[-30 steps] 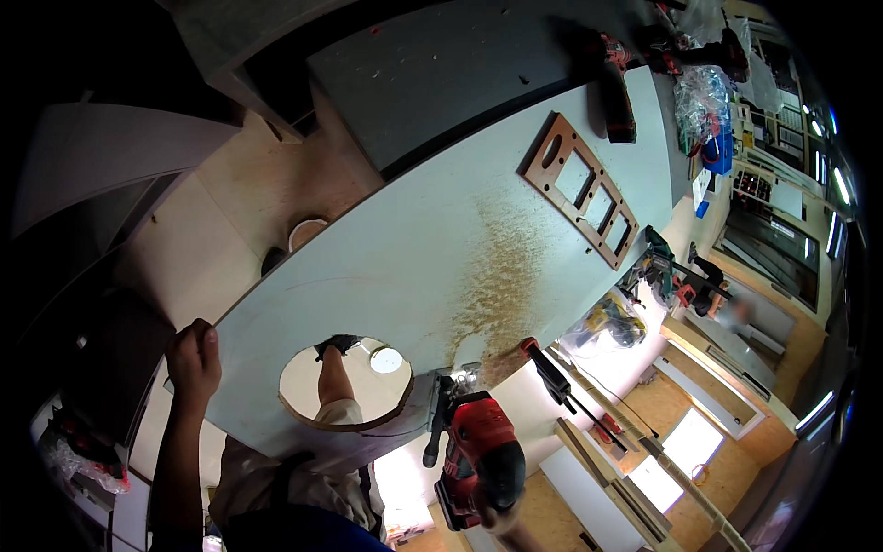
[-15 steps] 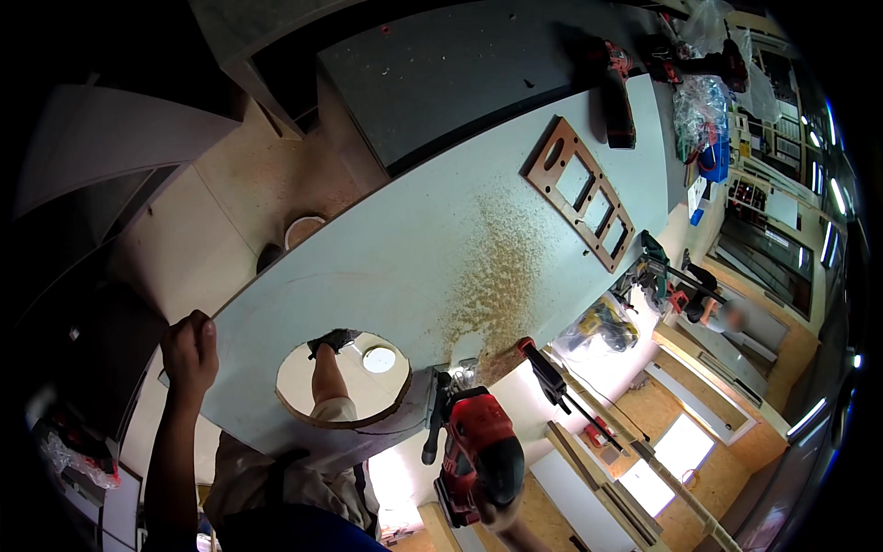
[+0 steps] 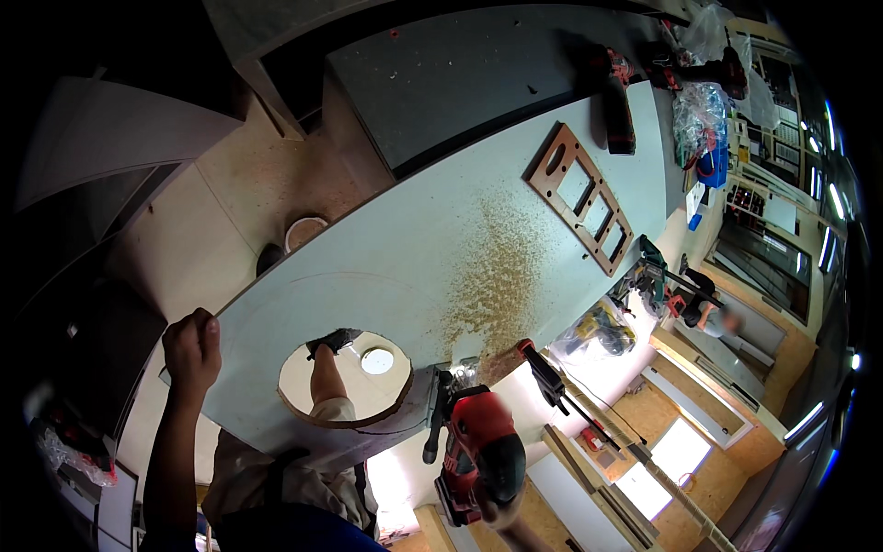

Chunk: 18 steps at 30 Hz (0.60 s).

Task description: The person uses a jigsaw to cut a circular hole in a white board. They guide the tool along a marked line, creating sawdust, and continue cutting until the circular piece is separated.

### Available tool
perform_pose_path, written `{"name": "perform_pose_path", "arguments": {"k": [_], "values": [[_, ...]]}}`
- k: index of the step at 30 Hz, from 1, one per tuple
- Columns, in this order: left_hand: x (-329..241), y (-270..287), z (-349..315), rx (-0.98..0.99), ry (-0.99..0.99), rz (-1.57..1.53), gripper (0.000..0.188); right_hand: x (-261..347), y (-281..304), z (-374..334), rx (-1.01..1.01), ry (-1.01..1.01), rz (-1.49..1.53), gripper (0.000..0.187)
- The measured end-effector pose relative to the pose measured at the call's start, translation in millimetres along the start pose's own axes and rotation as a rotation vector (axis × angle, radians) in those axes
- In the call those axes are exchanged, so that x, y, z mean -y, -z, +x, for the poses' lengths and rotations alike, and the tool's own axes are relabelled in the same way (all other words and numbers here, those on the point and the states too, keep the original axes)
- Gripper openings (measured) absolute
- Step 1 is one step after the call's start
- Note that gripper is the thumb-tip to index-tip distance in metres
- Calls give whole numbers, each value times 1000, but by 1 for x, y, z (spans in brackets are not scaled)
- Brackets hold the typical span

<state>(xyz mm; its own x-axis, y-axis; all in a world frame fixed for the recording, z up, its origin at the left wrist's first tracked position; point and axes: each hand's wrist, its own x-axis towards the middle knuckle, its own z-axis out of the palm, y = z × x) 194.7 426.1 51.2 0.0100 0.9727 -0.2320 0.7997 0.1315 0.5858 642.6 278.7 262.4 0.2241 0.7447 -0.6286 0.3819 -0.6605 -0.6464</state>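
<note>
A large pale board (image 3: 368, 299) lies before me, with a round hole cut near its front left; my leg and shoe (image 3: 326, 377) show through it. My left hand (image 3: 191, 350) is closed on the board's left corner. In my right hand (image 3: 497, 509) is a red and black jigsaw (image 3: 480, 428), its front end at the board's near edge, right of the hole. The blade is hidden. Sawdust (image 3: 492, 285) fans out over the board beyond the saw. A faint curved line runs across the surface behind the hole.
A red-tipped bar clamp (image 3: 547, 373) sits at the near right edge. Toward the far right lie a brown template with cutouts (image 3: 578, 193) and a cordless drill (image 3: 618, 101). A dark panel (image 3: 451, 87) adjoins the far side. Another person (image 3: 708, 313) is in the right background.
My view has shifted very slightly. My left hand stays on the board's corner, and the jigsaw keeps nearly the same place at the near edge.
</note>
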Motion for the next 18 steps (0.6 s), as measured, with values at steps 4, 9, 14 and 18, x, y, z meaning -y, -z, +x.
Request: {"name": "perform_pose_path", "arguments": {"k": [4,9,14,18], "values": [[-1,2,0,16,15,8,42,-10,4,-1,10,-19,-15,17],[-1,2,0,15,17,5,41,-15,8,-3,21,-20,-54,17],[-3,3,1,21,22,-16,41,-21,7,-11,-26,-37,-32,18],[-4,3,1,1,18,-4,40,-11,9,-4,26,-70,-41,20]]}}
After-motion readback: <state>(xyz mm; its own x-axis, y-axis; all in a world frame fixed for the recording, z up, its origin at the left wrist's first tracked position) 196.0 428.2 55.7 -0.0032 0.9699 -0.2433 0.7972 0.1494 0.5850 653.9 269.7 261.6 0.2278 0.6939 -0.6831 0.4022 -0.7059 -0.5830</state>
